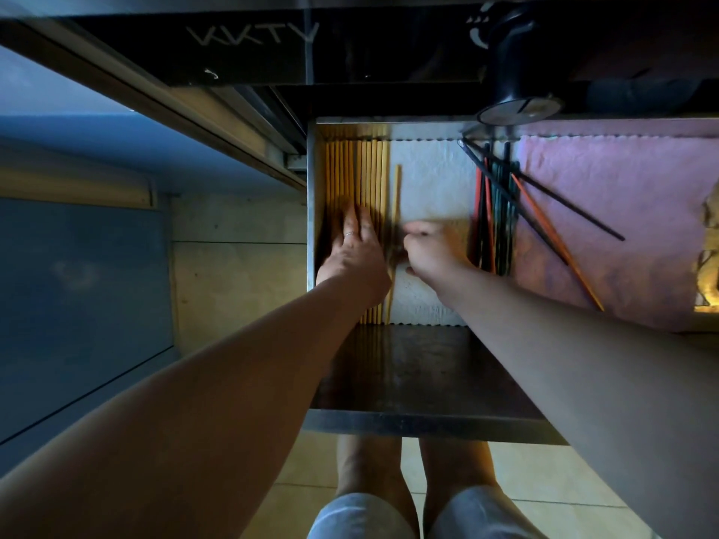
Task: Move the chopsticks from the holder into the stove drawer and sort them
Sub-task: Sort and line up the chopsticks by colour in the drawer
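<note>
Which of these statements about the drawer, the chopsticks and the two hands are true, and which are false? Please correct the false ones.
1. The left hand lies flat on the row of wooden chopsticks. True.
2. The dark chopsticks lie left of the wooden ones. False: they lie to the right, near the pink cloth.
3. The right hand is at a single wooden chopstick beside the row. True.
4. All dark chopsticks lie parallel. False: several are splayed across the cloth.
</note>
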`<state>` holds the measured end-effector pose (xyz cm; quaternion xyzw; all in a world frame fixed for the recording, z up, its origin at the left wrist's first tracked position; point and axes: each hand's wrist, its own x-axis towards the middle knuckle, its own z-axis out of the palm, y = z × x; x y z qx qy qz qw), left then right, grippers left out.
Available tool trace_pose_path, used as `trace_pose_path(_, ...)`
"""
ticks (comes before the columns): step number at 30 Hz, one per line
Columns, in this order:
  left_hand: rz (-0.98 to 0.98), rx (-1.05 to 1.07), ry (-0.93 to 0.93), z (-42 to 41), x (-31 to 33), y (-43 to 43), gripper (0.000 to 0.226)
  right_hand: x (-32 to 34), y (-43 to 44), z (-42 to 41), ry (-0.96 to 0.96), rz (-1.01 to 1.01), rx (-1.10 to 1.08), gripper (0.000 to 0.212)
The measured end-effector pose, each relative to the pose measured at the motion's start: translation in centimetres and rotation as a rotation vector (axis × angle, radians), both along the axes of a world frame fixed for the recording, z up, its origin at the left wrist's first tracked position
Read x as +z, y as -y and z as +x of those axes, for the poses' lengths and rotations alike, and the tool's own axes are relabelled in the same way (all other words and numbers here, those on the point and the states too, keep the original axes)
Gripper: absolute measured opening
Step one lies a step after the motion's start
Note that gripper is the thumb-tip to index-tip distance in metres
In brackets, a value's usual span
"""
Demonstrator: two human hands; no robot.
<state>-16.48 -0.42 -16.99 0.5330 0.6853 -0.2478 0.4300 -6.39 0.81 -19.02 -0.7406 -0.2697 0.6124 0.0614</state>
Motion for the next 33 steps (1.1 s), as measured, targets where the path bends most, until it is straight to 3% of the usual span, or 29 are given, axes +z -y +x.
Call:
trace_pose_path(9,-0.001,0.034,0.031,-0.3,-0.2,0.4,0.083,-0.7,0.0,-1.0,-0.006,0.073,0.103,0.043)
trace_pose_path(22,0.078,-0.06,0.051,0.2,0.5,1.7,0.088,0.6,0.2,2.7,0.157,0.13,0.19,0.041)
trace_pose_path(27,0.231,-0.081,0.134,2.8,0.9,2.0,0.069,0.5,1.1,7.7,0.284,0.195,0.114,0.032)
trace_pose_path(33,0.117,0.023,0.259,8.0,0.6,1.4,0.045,-0.2,1.9,13.2,0.321,0.2,0.114,0.029)
